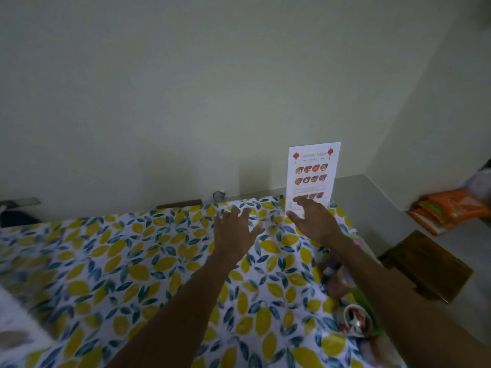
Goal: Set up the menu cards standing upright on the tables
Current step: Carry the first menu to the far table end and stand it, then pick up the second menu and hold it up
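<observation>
Menu card (312, 176) upright at the far edge of the desk (119, 274), right of frame centre, its white face printed with red lanterns and rows of dishes, its top against the pale wall (186, 88). Right hand (312, 221) just in front of the card's lower part, fingers spread, grip wide and holding nothing; touching the card or not, cannot tell. Left hand (233, 229) near it to the left, over the cloth, fingers splayed, grip wide, empty. Desk covered by a cloth of yellow lemons and blue leaves. Small dark cup (219, 195) at the desk's far edge, left of the card. Orange packets (449, 208) at right edge of frame. Brown wooden board (427, 264) below them. Blurred bowl (356, 320) at lower right
</observation>
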`<state>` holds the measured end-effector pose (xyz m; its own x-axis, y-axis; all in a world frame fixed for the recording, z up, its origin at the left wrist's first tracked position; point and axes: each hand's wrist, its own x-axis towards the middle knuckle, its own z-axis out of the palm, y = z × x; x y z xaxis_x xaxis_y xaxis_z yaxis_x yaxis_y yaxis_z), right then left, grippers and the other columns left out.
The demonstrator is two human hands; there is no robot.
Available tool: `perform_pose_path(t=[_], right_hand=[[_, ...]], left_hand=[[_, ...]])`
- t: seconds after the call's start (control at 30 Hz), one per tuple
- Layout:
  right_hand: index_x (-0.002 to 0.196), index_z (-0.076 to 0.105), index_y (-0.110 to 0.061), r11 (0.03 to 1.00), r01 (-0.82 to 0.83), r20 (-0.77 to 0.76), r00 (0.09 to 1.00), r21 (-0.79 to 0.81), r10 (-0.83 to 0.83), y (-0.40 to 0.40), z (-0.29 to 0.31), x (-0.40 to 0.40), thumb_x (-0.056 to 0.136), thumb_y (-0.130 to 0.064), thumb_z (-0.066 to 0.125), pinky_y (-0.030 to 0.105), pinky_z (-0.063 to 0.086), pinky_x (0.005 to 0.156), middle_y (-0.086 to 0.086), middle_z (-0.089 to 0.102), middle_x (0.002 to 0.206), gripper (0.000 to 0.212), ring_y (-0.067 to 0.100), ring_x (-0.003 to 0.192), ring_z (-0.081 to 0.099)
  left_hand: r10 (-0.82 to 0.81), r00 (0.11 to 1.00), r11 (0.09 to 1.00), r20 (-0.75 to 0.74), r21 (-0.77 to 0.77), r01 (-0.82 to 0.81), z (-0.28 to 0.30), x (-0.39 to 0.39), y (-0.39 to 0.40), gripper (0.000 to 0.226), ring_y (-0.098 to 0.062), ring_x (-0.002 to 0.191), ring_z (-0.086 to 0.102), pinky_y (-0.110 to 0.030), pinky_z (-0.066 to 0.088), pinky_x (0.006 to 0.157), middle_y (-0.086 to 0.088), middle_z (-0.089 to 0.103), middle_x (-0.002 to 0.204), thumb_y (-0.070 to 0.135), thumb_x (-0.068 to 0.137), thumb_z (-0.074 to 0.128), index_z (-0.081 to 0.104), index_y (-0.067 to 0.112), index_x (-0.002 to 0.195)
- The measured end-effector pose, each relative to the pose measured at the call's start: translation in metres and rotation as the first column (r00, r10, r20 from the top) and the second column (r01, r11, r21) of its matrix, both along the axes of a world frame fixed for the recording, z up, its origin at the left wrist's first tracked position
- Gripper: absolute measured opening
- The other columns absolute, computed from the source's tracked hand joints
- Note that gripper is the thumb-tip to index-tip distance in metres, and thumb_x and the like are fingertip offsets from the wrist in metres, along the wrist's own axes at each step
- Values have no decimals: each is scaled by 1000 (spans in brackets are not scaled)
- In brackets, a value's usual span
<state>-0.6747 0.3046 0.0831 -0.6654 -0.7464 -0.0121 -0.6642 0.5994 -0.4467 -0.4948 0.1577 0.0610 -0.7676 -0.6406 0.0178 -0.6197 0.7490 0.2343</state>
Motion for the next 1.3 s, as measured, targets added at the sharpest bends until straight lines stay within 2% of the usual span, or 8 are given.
perform_pose_path(t=[0.13, 0.4, 0.53, 0.7, 0.9, 1.0, 1.1, 1.3], right_hand=[[148, 37, -19, 993, -76, -56, 995, 91, 81, -7, 1, 89, 93, -57, 47, 46, 41, 108, 9, 46, 149, 67, 34, 134, 44], [145, 39, -20, 938, -290, -120, 941, 190, 316, -32, -4, 251, 94, -54, 47, 46, 49, 95, 12, 55, 138, 62, 36, 123, 52], [145, 38, -19, 894, -384, -98, 905, 230, 414, -58, -9, 313, 94, -53, 47, 46, 48, 99, 12, 54, 140, 63, 35, 127, 49], [147, 37, -21, 823, -509, -71, 838, 252, 540, -92, -24, 380, 94, -52, 48, 46, 48, 98, 12, 52, 141, 63, 36, 126, 49], [144, 38, -21, 739, -607, -12, 770, 293, 637, -133, -52, 441, 93, -54, 45, 45, 50, 92, 11, 55, 134, 61, 35, 121, 51], [148, 34, -21, 708, -633, 16, 749, 314, 663, -156, -63, 464, 94, -55, 44, 47, 46, 100, 11, 50, 144, 65, 35, 129, 46], [147, 36, -22, 689, -657, 27, 729, 305, 684, -181, -79, 483, 94, -55, 45, 46, 47, 99, 9, 52, 142, 63, 35, 127, 49], [149, 32, -21, 710, -648, 114, 756, 276, 645, -231, -112, 509, 94, -52, 45, 45, 46, 100, 10, 49, 144, 64, 34, 128, 48]], left_hand=[[44, 998, 999, 53, -13, -43, 1, 95, 3, 68, -33, 140, 43, -52, 33, 114, -7, 42, 155, 66, 96, 39, 37, 27, 152], [190, 978, 981, 88, 12, -191, -9, 273, 7, 68, -34, 140, 43, -53, 33, 114, -8, 42, 156, 67, 95, 39, 38, 28, 150], [292, 955, 956, 41, -16, -292, -15, 349, 2, 66, -30, 133, 51, -49, 38, 110, -6, 52, 148, 68, 93, 43, 46, 28, 145], [428, 900, 904, 79, -45, -426, -27, 433, -10, 66, -30, 132, 51, -49, 37, 108, -5, 50, 149, 68, 93, 40, 45, 28, 145], [532, 843, 846, 73, -48, -530, -46, 508, -30, 63, -34, 119, 60, -47, 43, 98, -9, 59, 137, 67, 92, 46, 55, 24, 137], [565, 817, 825, 112, -69, -561, -57, 536, -45, 62, -32, 116, 61, -48, 44, 95, -7, 61, 130, 67, 92, 46, 55, 24, 136], [592, 798, 806, 111, -59, -589, -69, 560, -67, 60, -34, 109, 65, -48, 48, 91, -8, 66, 124, 66, 90, 50, 59, 23, 130], [625, 761, 772, 174, 9, -636, -92, 597, -127, 65, -31, 123, 58, -47, 43, 99, -7, 59, 138, 68, 91, 44, 50, 24, 139]])
